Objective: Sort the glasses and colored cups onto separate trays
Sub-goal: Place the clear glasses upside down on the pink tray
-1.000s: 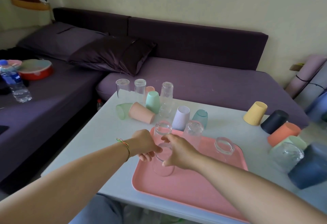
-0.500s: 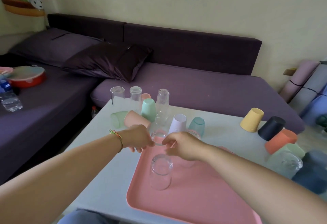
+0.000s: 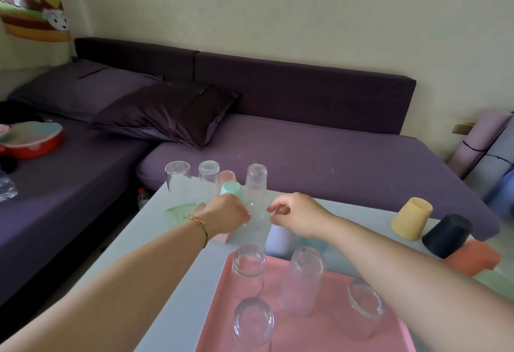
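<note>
**Glass sort: 4 on tray, hands at the tall glass**

Fingers of the left hand [image 3: 225, 215] curl in at the lower left of the tall clear glass [image 3: 256, 185]. Fingertips [image 3: 269, 209] of the right hand [image 3: 301, 217] sit just at its right edge. I cannot tell whether either hand touches or grips it. Neither holds anything else. The glass stands on the desk [image 3: 133, 254], off any tray.

Nearer the person, the pink tray [image 3: 214, 318] carries 4 tray glasses [image 3: 248, 260]. At the desk's far edge stand 2 far glasses [image 3: 177, 173], side by side.

Coloured cups are scattered on the desk:
- a mint cup [image 3: 232, 190] behind the left hand
- a green cup [image 3: 178, 212] on its side
- a white ribbed cup [image 3: 278, 237]
- at the right, a yellow cup [image 3: 411, 218], a dark cup [image 3: 446, 237] and an orange cup [image 3: 472, 257]

No 2nd tray is in view.

Judgement: the glass half is past midway, with 4 placed and at least 3 left. The cup half looks not yet begun.
</note>
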